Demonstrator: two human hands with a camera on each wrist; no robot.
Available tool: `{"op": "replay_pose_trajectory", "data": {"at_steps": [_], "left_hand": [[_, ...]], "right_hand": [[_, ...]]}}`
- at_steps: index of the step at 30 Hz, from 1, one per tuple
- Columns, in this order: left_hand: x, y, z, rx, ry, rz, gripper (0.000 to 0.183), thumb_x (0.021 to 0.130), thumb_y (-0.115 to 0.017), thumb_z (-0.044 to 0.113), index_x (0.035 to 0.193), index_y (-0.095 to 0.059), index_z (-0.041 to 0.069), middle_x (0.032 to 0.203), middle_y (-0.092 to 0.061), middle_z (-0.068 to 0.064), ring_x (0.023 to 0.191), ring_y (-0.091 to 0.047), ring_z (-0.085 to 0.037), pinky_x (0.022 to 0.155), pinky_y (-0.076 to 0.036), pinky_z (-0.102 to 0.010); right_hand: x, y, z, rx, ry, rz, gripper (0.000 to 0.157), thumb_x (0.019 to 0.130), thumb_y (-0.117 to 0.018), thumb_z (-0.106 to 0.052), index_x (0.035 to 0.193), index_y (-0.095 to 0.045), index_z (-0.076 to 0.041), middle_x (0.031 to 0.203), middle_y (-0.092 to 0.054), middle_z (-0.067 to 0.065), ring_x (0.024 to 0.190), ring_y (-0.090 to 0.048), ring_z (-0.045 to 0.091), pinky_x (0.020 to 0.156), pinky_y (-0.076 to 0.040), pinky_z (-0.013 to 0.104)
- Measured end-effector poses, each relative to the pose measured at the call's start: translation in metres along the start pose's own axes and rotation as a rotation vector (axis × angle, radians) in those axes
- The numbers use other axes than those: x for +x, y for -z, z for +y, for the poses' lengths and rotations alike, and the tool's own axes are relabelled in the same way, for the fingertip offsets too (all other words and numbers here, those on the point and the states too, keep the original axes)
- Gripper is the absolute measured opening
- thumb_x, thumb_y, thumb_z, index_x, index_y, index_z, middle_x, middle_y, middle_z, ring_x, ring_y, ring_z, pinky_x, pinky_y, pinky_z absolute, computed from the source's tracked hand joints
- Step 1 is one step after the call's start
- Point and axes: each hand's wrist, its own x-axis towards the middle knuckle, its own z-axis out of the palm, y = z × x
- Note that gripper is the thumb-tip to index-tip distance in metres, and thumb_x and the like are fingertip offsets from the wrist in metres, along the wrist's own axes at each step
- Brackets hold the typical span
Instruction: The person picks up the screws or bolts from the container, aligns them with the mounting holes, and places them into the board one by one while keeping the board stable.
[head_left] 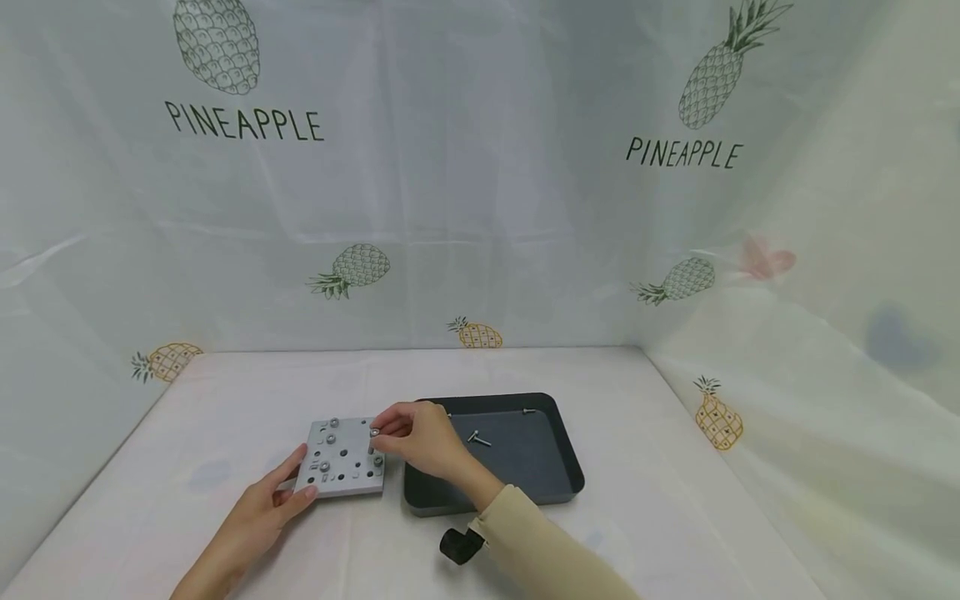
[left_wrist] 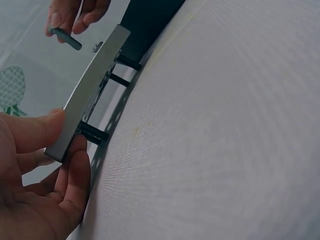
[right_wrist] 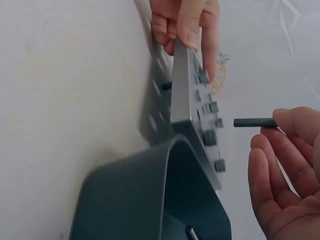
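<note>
A silver metal plate [head_left: 352,435] with holes is gripped at its left edge by my left hand [head_left: 258,515], thumb at the near corner. Several bolts [right_wrist: 210,137] stand in the plate, and some shanks [left_wrist: 93,133] stick out below it. Above the plate's right side, my right hand [head_left: 423,437] pinches a threaded bolt [right_wrist: 254,122] between thumb and fingers. In the right wrist view its threaded end points at the plate's upper face, with a gap between them. The left wrist view also shows this bolt [left_wrist: 66,39] apart from the plate.
A dark grey tray [head_left: 525,471] stands just right of the plate, under my right forearm. Several small loose bolts [head_left: 480,439] lie in it. A black device [head_left: 460,547] sits at my right wrist. White cloth [head_left: 675,517] covers the table, and printed curtains surround it.
</note>
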Motion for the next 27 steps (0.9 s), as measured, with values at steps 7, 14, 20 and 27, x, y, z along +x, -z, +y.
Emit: {"op": "replay_pose_trajectory", "data": {"at_steps": [7,14,20,27], "left_hand": [[0.001,0.001,-0.003,-0.017,0.000,-0.018,0.088,0.104,-0.069,0.042,0.171,-0.019,0.017,0.168,-0.034,-0.025,0.108,-0.054,-0.018,0.087,-0.041,-0.026],[-0.001,0.002,-0.002,0.003,-0.010,-0.013,0.088,0.104,-0.069,0.045,0.171,-0.019,0.017,0.168,-0.035,-0.024,0.109,-0.054,-0.017,0.089,-0.041,-0.027],[-0.001,0.002,-0.001,0.008,-0.012,-0.014,0.088,0.104,-0.068,0.046,0.171,-0.019,0.017,0.168,-0.036,-0.024,0.109,-0.052,-0.019,0.089,-0.041,-0.028],[-0.002,0.001,-0.001,0.012,-0.017,-0.012,0.088,0.104,-0.068,0.046,0.171,-0.019,0.018,0.166,-0.037,-0.025,0.109,-0.052,-0.019,0.089,-0.040,-0.027]], "right_hand": [[0.013,-0.020,-0.003,-0.021,-0.002,-0.005,0.012,0.094,-0.083,-0.015,0.106,-0.081,-0.015,0.087,-0.074,-0.014,0.077,-0.065,-0.003,0.072,-0.054,0.018],[0.019,-0.033,-0.007,-0.040,-0.034,0.018,0.012,0.093,-0.084,-0.015,0.105,-0.082,-0.015,0.086,-0.075,-0.013,0.076,-0.064,-0.005,0.072,-0.053,0.016],[0.022,-0.040,-0.007,-0.059,-0.039,0.037,0.013,0.094,-0.084,-0.015,0.107,-0.082,-0.015,0.087,-0.075,-0.013,0.075,-0.063,-0.006,0.071,-0.052,0.016],[0.024,-0.048,-0.006,-0.064,-0.056,0.064,0.012,0.093,-0.084,-0.013,0.105,-0.083,-0.015,0.085,-0.075,-0.014,0.074,-0.061,-0.007,0.071,-0.051,0.015]]}}
